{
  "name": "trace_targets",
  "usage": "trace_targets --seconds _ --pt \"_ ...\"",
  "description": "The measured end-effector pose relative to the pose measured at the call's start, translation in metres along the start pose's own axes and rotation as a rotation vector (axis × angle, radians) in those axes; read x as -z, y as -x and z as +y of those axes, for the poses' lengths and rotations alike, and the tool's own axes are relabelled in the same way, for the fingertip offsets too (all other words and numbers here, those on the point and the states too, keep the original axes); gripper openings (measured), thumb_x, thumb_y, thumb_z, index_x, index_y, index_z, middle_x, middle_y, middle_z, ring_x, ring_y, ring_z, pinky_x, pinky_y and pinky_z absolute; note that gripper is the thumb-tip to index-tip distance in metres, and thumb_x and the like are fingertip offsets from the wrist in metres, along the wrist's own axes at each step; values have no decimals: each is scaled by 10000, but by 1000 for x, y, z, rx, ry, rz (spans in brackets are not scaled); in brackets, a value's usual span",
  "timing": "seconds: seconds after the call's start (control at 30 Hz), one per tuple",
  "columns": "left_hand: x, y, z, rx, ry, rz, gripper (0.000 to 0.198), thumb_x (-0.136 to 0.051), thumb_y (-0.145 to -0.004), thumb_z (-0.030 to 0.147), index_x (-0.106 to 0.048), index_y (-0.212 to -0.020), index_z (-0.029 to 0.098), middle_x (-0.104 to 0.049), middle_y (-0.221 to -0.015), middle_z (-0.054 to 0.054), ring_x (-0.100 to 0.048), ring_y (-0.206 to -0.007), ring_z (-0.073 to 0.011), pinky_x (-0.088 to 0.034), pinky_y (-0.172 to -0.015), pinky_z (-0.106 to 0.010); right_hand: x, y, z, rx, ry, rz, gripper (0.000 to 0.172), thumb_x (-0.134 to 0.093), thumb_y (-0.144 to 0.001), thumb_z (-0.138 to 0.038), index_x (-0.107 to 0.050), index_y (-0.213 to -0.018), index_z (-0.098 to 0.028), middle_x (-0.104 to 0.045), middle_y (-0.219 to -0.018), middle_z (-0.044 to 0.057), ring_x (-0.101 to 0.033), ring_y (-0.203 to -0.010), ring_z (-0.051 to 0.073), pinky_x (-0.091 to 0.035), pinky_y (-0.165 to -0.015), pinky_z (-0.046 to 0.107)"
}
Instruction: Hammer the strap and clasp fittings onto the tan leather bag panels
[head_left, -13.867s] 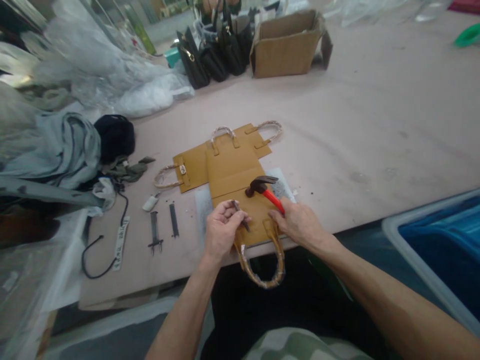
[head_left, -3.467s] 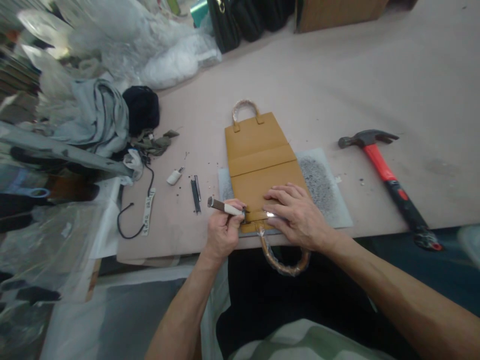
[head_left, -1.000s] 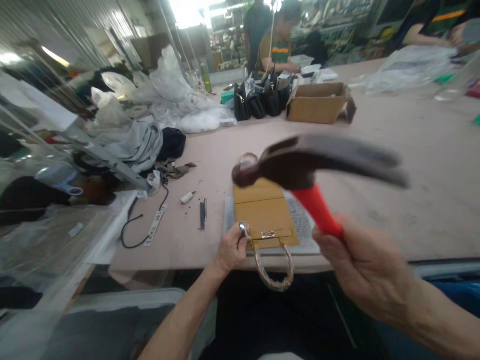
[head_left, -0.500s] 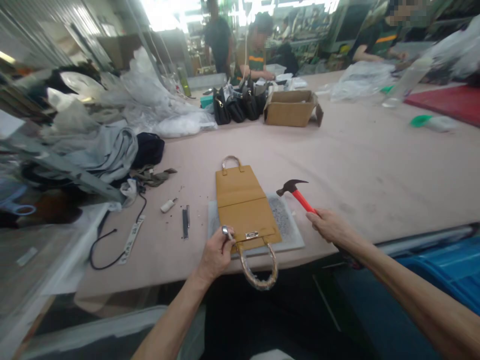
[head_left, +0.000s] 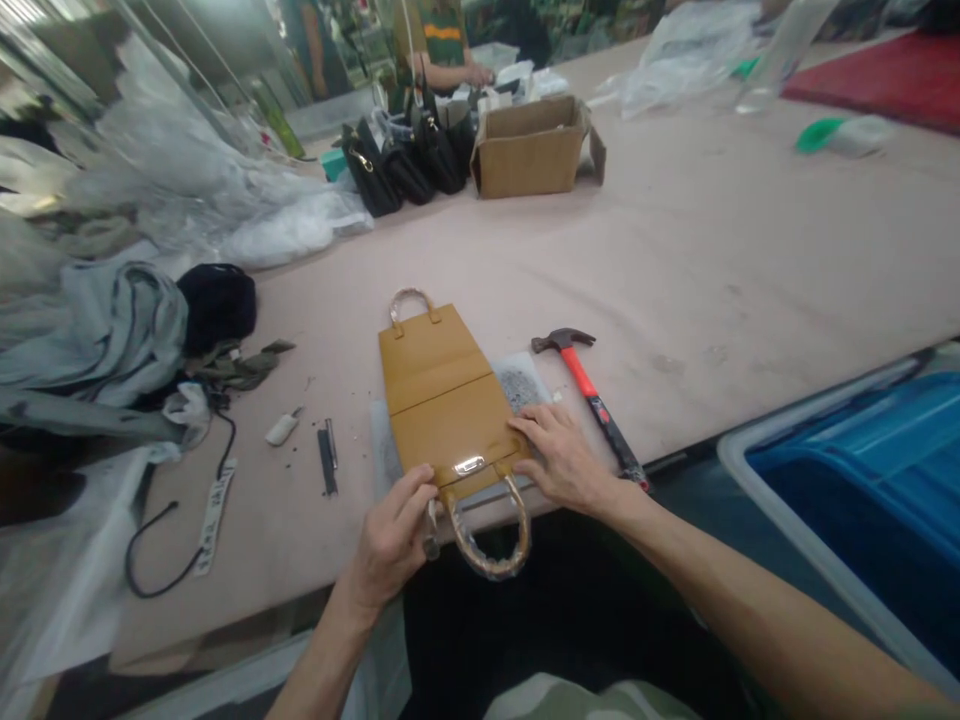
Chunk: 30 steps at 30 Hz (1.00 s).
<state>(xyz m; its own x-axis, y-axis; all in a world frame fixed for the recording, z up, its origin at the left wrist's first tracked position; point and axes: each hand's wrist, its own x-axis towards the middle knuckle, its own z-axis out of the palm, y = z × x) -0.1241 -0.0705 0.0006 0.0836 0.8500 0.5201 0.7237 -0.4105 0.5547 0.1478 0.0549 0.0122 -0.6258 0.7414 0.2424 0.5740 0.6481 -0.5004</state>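
Note:
A tan handbag [head_left: 442,385] lies flat, opened out, with wrapped loop handles at both ends and a shiny metal clasp [head_left: 470,465] near me. My left hand [head_left: 394,535] is closed at its near left corner, fingertips on the leather, and a short metal rod-like tool [head_left: 430,535] sticks out below the fingers. At the near right edge my right hand [head_left: 562,455] grips the bag, its fingertips on top. To the right of that hand a claw hammer [head_left: 581,380] with a red and black handle rests on the table. Beneath the bag is a pale slab [head_left: 536,375], mostly covered.
Left on the table [head_left: 675,260] are a small white tool [head_left: 283,428], a dark metal strip [head_left: 327,460] and a black cord [head_left: 154,590]. A cardboard box [head_left: 529,155] and black bags [head_left: 409,165] stand behind. A blue bin [head_left: 885,470] is at right. A co-worker sits across.
My right hand has put the hammer down on the table and moved left onto the bag's edge. The tool in my left hand has tipped downward. The view has turned right and down.

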Motion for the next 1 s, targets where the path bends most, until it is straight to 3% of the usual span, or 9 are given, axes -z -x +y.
trace_targets --seconds 0.1,0.17,0.23,0.33,0.5,0.63,1.0 --pt "1 3 1 335 117 220 140 -657 -940 229 -727 -1052 181 -783 -1090 -91 -762 -1026 -232 -630 -963 -409 2 1 2 -4 -18 5 491 -764 -824 -226 -599 -1284 -181 -599 -1291 145 -501 -1181 328 -413 -1044 529" --pt "2 -2 3 569 251 358 202 -670 -949 313 -738 -1057 157 -792 -1032 -91 -771 -966 -233 -633 -942 -429 3 1 3 -2 -24 7 498 -773 -818 -219 -600 -1281 -167 -604 -1276 145 -502 -1173 327 -411 -1047 532" --pt "0 -14 9 645 377 406 237 -709 -926 343 -747 -1060 151 -793 -1029 -94 -770 -960 -231 -628 -949 -428 3 0 2 -1 -29 11 508 -780 -811 -216 -597 -1282 -162 -605 -1273 147 -503 -1173 329 -411 -1044 536" --pt "-13 -43 28 593 496 317 201 -751 -891 298 -757 -1042 166 -791 -1065 -89 -765 -995 -220 -626 -955 -381 2 0 3 -8 -43 16 508 -788 -807 -226 -594 -1273 -169 -609 -1266 146 -510 -1168 336 -418 -1027 540" --pt "-50 -84 52 512 513 183 110 -744 -858 225 -749 -947 161 -794 -1031 -87 -766 -985 -205 -640 -912 -317 3 1 5 0 -61 27 504 -799 -811 -252 -589 -1260 -160 -618 -1241 144 -518 -1152 338 -414 -1019 540" --pt "-67 -86 49 528 470 115 108 -707 -864 197 -736 -961 158 -791 -1033 -97 -769 -968 -199 -646 -883 -301 3 1 6 9 -97 51 380 -773 -841 -264 -611 -1173 -176 -629 -1206 131 -527 -1141 327 -415 -1008 525" --pt "-71 -84 44 457 404 79 84 -672 -891 161 -727 -955 165 -790 -1041 -87 -767 -998 -203 -647 -879 -306 1 0 8 12 -150 75 259 -737 -855 -259 -598 -1066 -199 -634 -1209 116 -515 -1189 314 -373 -1065 529"
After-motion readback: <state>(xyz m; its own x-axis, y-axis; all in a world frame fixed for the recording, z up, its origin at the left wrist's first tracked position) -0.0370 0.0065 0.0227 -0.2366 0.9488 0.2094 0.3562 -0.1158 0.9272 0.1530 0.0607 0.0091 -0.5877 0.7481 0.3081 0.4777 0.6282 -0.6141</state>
